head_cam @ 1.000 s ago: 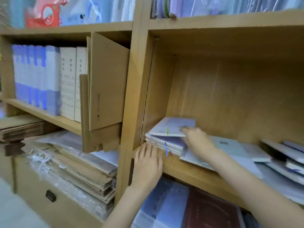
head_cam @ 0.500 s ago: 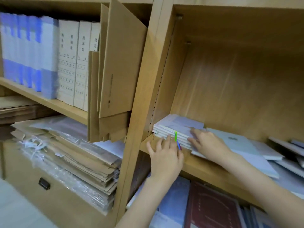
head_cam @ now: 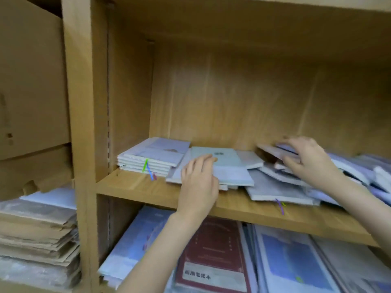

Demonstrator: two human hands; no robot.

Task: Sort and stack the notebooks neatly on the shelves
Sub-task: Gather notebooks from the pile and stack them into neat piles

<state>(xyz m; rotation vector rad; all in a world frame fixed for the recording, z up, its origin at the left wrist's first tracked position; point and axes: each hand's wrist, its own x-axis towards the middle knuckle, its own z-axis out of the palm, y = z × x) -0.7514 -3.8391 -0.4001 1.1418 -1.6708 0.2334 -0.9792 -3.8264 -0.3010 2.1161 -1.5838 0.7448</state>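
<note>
Wooden shelf (head_cam: 148,188): loose notebooks sprawl overlapping at centre and right; a squared stack (head_cam: 152,158) sits far left against the upright. Left hand (head_cam: 198,182), fingers spread, lies flat on a pale teal notebook (head_cam: 220,163). Right hand (head_cam: 311,163) reaches into the heap (head_cam: 279,187), fingers curled on a brownish notebook (head_cam: 268,154); grip unclear through blur. Risk: pulling it could drag the overhanging notebooks off the near edge.
</note>
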